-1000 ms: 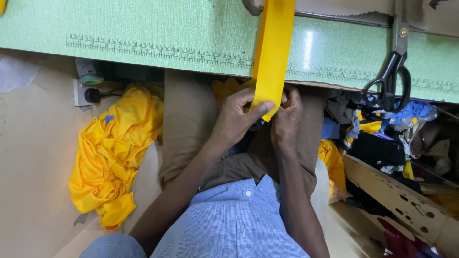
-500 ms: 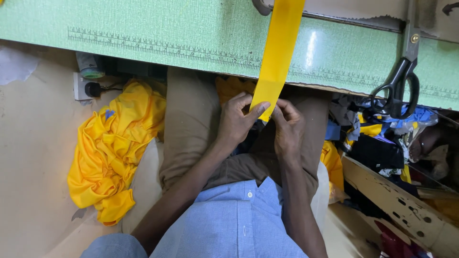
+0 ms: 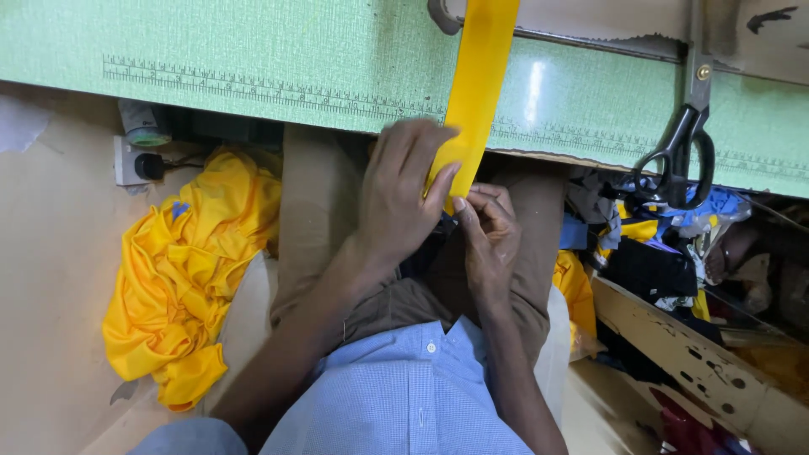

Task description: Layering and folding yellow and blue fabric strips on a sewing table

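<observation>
Left hand (image 3: 403,195) lies over the lower end of the yellow fabric strip (image 3: 477,93), fingers closed on it, thumb side pinching the edge just below the table edge. Right hand (image 3: 487,238) sits just beside and below, fingertips pressed together on the strip's tip, apparently folding or aligning it. The strip runs up from the pinch over the green worktable (image 3: 253,59), so the table carries its length. Black scissors (image 3: 681,147) hang off the table edge, well right of the grip. Yellow garment heap (image 3: 181,270) lies on the floor, left of it.
</observation>
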